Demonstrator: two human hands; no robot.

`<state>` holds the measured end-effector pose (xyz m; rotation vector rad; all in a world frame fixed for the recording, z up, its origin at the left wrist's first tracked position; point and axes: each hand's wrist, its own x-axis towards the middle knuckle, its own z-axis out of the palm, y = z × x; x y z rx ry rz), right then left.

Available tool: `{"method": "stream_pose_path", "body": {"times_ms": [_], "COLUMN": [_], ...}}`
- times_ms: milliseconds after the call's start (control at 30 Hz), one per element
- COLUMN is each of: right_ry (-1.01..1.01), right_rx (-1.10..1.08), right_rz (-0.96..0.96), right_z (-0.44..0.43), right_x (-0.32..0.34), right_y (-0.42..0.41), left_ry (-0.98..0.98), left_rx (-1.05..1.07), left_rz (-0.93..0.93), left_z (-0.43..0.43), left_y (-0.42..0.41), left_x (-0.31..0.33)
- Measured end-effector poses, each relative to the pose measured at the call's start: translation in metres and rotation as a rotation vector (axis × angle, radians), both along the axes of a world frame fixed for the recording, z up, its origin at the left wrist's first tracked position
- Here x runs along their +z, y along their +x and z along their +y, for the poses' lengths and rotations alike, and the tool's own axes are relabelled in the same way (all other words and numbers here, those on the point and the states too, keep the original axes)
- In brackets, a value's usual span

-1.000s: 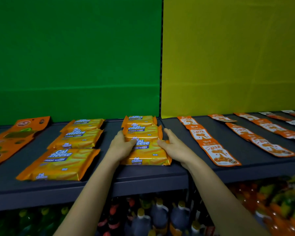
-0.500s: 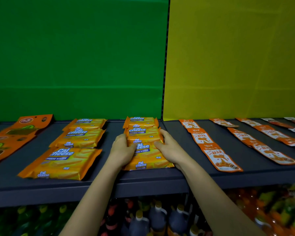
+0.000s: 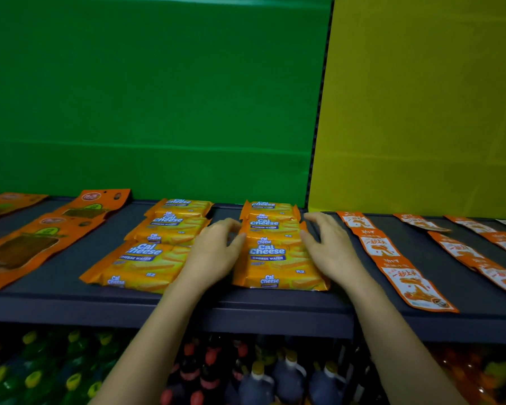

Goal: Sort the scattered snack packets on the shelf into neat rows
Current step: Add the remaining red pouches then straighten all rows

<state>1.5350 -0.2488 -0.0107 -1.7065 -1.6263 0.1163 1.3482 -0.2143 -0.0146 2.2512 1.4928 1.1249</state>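
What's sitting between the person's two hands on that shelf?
In the head view, a row of overlapping cheese wafer packets lies between the left hand and right hand.

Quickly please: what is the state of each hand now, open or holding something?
Left hand: open, fingers at the left edge of the Cal Cheese row.
Right hand: open, fingers at its right edge.

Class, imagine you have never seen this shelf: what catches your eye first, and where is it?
The left hand and right hand flank a row of shiny orange Cal Cheese wafer packets in the middle of the dark grey shelf. Behind, a bright green panel on the left meets a yellow panel on the right.
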Motion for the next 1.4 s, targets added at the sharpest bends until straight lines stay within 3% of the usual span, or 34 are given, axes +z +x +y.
{"method": "stream_pose_path", "body": {"times_ms": [233, 533, 700, 1067, 1400], "right_ry": [0.020, -0.145, -0.234, -0.250, -0.272], "right_rx": [0.157, 0.146, 0.062, 0.069, 0.059], "right_rz": [-0.021, 0.089, 0.201, 0.411, 0.312], "right_z": [-0.002, 0.012, 0.015, 0.022, 0.040], "right_x": [0.015, 0.000, -0.019, -0.011, -0.016], "right_y": [-0.075, -0.183, -0.199, -0.209, -0.224], "left_ry": [0.078, -0.060, -0.326, -0.480, -0.572], "left_rx": [0.079, 0.085, -0.008, -0.157, -0.158], "left_rz": [-0.032, -0.191, -0.257, -0.357, -0.500], "left_z": [0.006, 0.036, 0.038, 0.031, 0.037], "left_y": [-0.085, -0.178, -0.191, -0.190, -0.190], "left_x": [0.022, 0.000, -0.024, -0.013, -0.007]}}
